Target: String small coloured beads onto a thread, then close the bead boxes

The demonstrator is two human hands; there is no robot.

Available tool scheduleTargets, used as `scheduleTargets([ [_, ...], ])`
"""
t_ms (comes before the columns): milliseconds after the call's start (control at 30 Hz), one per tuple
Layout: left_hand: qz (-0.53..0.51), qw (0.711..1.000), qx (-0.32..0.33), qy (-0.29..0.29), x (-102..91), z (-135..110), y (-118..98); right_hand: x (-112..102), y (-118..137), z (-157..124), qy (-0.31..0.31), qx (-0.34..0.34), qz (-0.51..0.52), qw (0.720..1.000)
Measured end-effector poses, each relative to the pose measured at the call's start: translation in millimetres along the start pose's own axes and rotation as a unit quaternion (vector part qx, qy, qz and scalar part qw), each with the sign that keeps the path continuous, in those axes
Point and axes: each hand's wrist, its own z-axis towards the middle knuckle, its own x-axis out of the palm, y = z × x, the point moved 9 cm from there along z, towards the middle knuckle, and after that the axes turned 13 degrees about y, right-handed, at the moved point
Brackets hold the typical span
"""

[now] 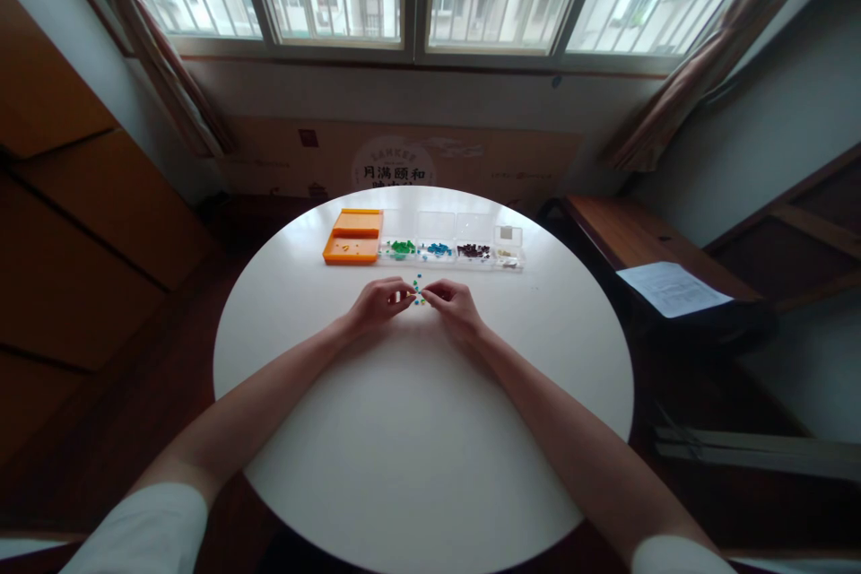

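My left hand (380,300) and my right hand (451,300) rest on a round white table (417,430), fingertips pinched toward each other. Between them hangs a short string of small green and blue beads (418,291), gripped from both sides. Beyond the hands lies a row of boxes: an open orange box (352,238), then clear trays holding green beads (402,247), blue beads (439,248), dark brown beads (474,250), and a small clear box (508,249) with pale bits.
A wooden side table (629,238) at the right carries a sheet of paper (673,287). A cardboard sheet with printed characters (396,163) leans under the window. Wooden cabinets (73,233) line the left wall.
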Motion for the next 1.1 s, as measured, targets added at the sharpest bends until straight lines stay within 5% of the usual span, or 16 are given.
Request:
scheduleTargets([
  [267, -0.087, 0.993, -0.059, -0.059, -9.0, -0.3, 20.4, -1.4, -1.6, -0.5, -0.015, 0.007, 0.017, 1.0],
  [533, -0.247, 0.95, -0.148, -0.122, -15.7, -5.2, 47.8, -1.2, -2.8, -1.2, -0.016, 0.005, 0.021, 1.0],
  [1100, -0.271, 0.944, -0.141, -0.124, -15.6, -4.2, 49.8, -15.4, -9.6, -3.9, -0.079, 0.052, 0.138, 0.986],
])
